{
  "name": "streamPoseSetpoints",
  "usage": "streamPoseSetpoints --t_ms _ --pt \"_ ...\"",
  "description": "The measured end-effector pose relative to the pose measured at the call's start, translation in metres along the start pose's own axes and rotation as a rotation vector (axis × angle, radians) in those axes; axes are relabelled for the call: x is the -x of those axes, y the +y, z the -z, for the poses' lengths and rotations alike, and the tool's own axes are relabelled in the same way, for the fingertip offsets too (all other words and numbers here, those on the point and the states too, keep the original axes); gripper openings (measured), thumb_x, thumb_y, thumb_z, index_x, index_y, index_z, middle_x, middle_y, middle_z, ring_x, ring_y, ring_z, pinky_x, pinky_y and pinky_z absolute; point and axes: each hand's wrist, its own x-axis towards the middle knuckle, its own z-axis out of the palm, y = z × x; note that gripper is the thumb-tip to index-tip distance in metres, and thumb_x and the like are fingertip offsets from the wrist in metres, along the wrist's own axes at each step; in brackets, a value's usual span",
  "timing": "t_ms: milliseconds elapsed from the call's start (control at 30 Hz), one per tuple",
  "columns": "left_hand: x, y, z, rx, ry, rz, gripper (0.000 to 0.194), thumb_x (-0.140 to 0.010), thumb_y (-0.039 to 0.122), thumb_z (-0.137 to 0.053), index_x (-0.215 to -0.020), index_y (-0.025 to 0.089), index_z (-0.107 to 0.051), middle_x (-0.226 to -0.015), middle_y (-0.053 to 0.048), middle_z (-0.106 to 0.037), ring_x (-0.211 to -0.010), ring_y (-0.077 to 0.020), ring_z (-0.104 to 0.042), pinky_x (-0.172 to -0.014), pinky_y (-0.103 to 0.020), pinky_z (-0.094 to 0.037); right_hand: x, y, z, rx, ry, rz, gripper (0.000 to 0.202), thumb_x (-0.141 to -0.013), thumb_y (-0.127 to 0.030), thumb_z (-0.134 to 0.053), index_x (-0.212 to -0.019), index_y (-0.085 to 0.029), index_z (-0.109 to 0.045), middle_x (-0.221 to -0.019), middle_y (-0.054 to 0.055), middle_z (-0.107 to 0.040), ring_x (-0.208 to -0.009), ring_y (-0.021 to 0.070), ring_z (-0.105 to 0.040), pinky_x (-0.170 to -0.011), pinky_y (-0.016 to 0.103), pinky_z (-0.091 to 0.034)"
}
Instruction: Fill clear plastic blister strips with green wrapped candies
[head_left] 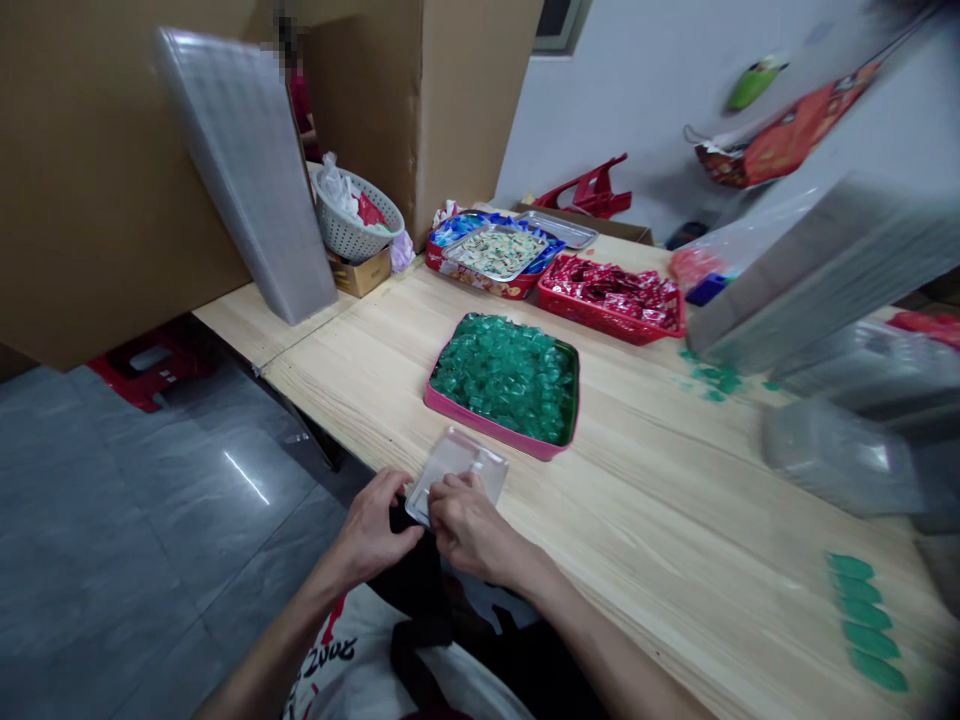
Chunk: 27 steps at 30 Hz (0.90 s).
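Observation:
A shallow clear plastic tray (454, 452) lies at the table's front edge, partly overhanging it. My left hand (381, 522) is beside the tray's left edge, thumb and fingers apart with nothing visible between them. Over the tray, my right hand (469, 525) has its fingers curled together in a pinch; what they hold, if anything, is hidden. Just behind the tray stands a pink-rimmed tin (495, 432) heaped with green translucent wrapped pieces (506, 375).
Farther back are a red basket (615, 325) of red packets and a tray of small pale pieces (495, 250). Stacked clear trays lean at left (247, 170) and right (825, 270). Several green leaf-shaped pieces (866, 615) lie in a row at right.

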Motion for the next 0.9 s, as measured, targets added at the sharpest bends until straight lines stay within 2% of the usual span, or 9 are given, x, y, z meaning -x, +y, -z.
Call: streamPoseSetpoints --t_ms 100,200,333,467,567,700,800,900 --pt "0.002 0.001 -0.003 0.007 0.015 -0.004 0.052 -0.058 0.011 -0.06 -0.107 0.02 -0.046 -0.093 -0.003 -0.054 -0.083 -0.0179 -0.053 -0.076 -0.031 -0.046 0.007 -0.001 -0.001 -0.032 0.174 -0.005 0.015 -0.063 -0.003 -0.048 -0.066 -0.016 -0.054 -0.077 0.003 -0.057 -0.08 0.0178 -0.047 -0.084 0.036 -0.027" --pt "0.002 0.004 -0.005 0.012 0.049 -0.006 0.06 -0.058 0.009 -0.058 -0.114 0.018 -0.041 -0.097 -0.005 -0.052 -0.084 -0.0176 -0.053 -0.082 -0.033 -0.046 0.018 -0.002 0.008 -0.073 0.363 -0.012 0.015 -0.066 -0.003 -0.047 -0.067 -0.017 -0.051 -0.078 0.003 -0.057 -0.079 0.0176 -0.048 -0.084 0.037 -0.03" --pt "-0.003 0.009 -0.005 0.008 0.034 -0.064 0.052 -0.06 0.007 -0.055 -0.11 0.018 -0.045 -0.097 -0.004 -0.053 -0.084 -0.0173 -0.053 -0.08 -0.032 -0.046 0.043 -0.012 0.031 0.012 0.568 0.017 0.014 -0.075 -0.006 -0.044 -0.07 -0.018 -0.049 -0.078 0.004 -0.057 -0.077 0.0176 -0.049 -0.085 0.04 -0.032" --pt "-0.008 0.009 -0.005 -0.05 0.015 -0.123 0.039 -0.063 0.005 -0.051 -0.099 0.019 -0.05 -0.096 -0.005 -0.054 -0.092 -0.0197 -0.053 -0.083 -0.033 -0.045 0.087 -0.022 0.048 0.203 0.683 -0.022 0.016 -0.08 -0.006 -0.044 -0.08 -0.02 -0.051 -0.081 0.003 -0.058 -0.08 0.0184 -0.051 -0.093 0.046 -0.03" --pt "-0.008 0.006 -0.004 -0.098 -0.004 -0.123 0.033 -0.066 0.007 -0.051 -0.096 0.02 -0.053 -0.098 -0.005 -0.055 -0.095 -0.0207 -0.053 -0.086 -0.035 -0.045 0.119 -0.012 0.043 0.314 0.68 -0.101 0.016 -0.081 -0.007 -0.046 -0.081 -0.022 -0.052 -0.081 0.003 -0.059 -0.079 0.0189 -0.053 -0.094 0.047 -0.03" --pt "-0.008 0.005 -0.002 -0.126 -0.029 -0.133 0.027 -0.069 0.01 -0.052 -0.094 0.019 -0.054 -0.096 -0.005 -0.056 -0.09 -0.0195 -0.054 -0.083 -0.034 -0.045 0.14 0.016 0.019 0.349 0.509 -0.24 0.016 -0.083 -0.009 -0.045 -0.075 -0.02 -0.054 -0.082 0.007 -0.061 -0.08 0.0214 -0.052 -0.089 0.047 -0.032" --pt "-0.008 0.006 -0.001 -0.138 -0.028 -0.12 0.025 -0.07 0.01 -0.053 -0.094 0.019 -0.054 -0.094 -0.004 -0.056 -0.086 -0.0181 -0.054 -0.08 -0.032 -0.045 0.13 0.025 0.01 0.221 0.435 -0.277 0.012 -0.086 -0.016 -0.046 -0.082 -0.018 -0.057 -0.091 0.01 -0.06 -0.086 0.0237 -0.052 -0.082 0.044 -0.037" --pt "-0.005 0.005 -0.002 -0.147 -0.022 -0.074 0.028 -0.07 0.01 -0.053 -0.095 0.02 -0.053 -0.093 -0.003 -0.056 -0.08 -0.0162 -0.054 -0.076 -0.03 -0.046 0.098 0.019 0.014 0.012 0.433 -0.168 0.013 -0.09 -0.02 -0.045 -0.091 -0.019 -0.058 -0.097 0.01 -0.059 -0.092 0.0227 -0.051 -0.081 0.039 -0.04"
